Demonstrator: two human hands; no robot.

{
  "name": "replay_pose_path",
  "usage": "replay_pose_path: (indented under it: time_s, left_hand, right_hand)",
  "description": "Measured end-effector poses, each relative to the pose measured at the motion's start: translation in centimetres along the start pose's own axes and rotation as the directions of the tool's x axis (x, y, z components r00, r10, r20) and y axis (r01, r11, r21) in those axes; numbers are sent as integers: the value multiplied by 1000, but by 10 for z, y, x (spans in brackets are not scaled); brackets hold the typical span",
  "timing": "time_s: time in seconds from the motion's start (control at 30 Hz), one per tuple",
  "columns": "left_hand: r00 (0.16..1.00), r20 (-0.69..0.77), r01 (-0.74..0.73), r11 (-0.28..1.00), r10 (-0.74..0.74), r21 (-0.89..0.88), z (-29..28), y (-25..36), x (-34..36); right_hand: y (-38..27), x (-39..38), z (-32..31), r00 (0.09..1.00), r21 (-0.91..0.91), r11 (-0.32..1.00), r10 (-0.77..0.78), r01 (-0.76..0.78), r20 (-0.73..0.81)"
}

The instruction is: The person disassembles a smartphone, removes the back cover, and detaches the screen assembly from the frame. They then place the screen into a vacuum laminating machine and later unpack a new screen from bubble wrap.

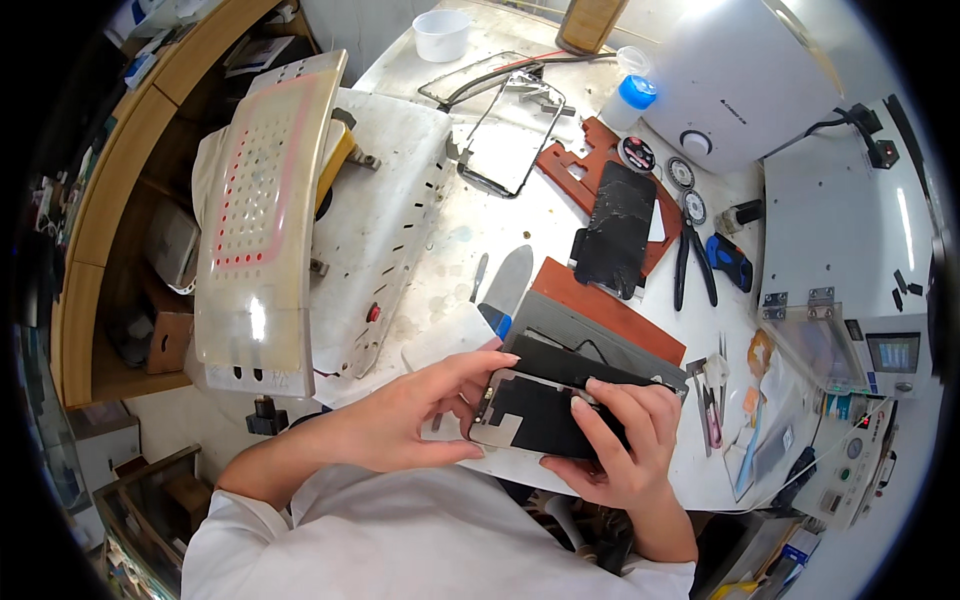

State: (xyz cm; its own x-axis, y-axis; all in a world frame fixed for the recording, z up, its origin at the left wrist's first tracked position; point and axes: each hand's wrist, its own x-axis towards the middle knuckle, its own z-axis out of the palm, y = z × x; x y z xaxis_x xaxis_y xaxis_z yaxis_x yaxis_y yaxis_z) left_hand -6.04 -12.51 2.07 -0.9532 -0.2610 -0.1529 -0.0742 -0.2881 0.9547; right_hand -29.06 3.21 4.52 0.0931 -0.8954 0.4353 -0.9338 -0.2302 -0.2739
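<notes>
A phone screen panel (545, 422), its back face black with a silver patch at the left end, is held level near the bench's front edge. My left hand (430, 408) is closed on its left end, thumb below and fingers along the far side. At the right end my right hand (628, 440) grips it, fingertips lying on the dark back. Just beyond stretches a long black flat piece (545, 362) on a grey pad (600, 352); my left fingertip reaches its near left end. A thin dark cable loops over the pad.
A cracked black phone screen (617, 215) rests on reddish-brown mats. Pliers (693, 265), a blue-handled tool (729, 262) and tweezers (712, 400) lie to the right. A hinged machine lid with a dotted panel (258, 180) stands left. A phone frame (512, 135) and blue-capped bottle (630, 100) are farther back.
</notes>
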Motion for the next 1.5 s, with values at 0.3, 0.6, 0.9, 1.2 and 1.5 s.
replay_pose_path:
  time_s: [0.3, 0.6, 0.9, 1.2, 1.5]
  left_hand:
    - [995, 19, -95, 995, 95, -13, 7, -1, 5]
    - [997, 10, -80, 991, 79, 111, 14, 1, 13]
    - [953, 114, -285, 958, 280, 31, 16, 0, 24]
    - [882, 201, -442, 896, 427, 38, 17, 2, 24]
    - [836, 246, -523, 848, 491, 83, 14, 19, 24]
  right_hand:
    - [4, -1, 1, 997, 26, 999, -29, 31, -73]
    - [9, -4, 2, 989, 82, 995, -39, 51, -139]
    - [10, -6, 2, 978, 63, 995, -60, 73, -200]
    - [5, -6, 1, 943, 18, 992, -115, 127, -312]
    - [-2, 1, -3, 924, -17, 989, -143, 147, -355]
